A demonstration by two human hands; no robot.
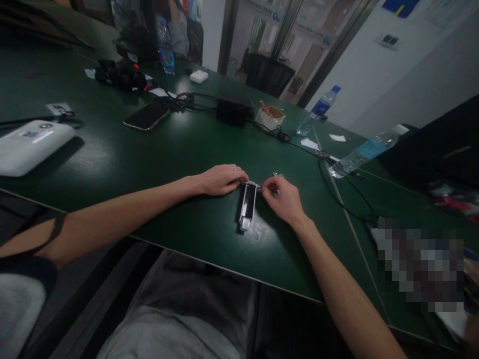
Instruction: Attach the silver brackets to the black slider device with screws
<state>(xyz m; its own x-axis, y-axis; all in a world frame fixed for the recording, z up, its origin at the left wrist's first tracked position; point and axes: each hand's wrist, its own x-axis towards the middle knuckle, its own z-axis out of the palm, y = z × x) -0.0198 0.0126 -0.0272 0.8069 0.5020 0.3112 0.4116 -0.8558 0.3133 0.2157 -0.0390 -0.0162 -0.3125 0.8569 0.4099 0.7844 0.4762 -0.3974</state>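
On the green table in front of me lies a slim black stick with a silver frame and a metal plug-like end, resembling a USB flash drive. Its plug end points toward me. My left hand, wearing a ring, rests on the table with fingers closed at the far left corner of the stick; what they pinch is too small to make out. My right hand pinches a thin dark link or cord at the far right corner. A small shiny metal trinket shows just behind the right fingers.
A phone and a white rounded device lie left. Farther back are a black box, a small open carton and cables. Water bottles stand to the right, one bottle tilted in view. The table's edge runs before me.
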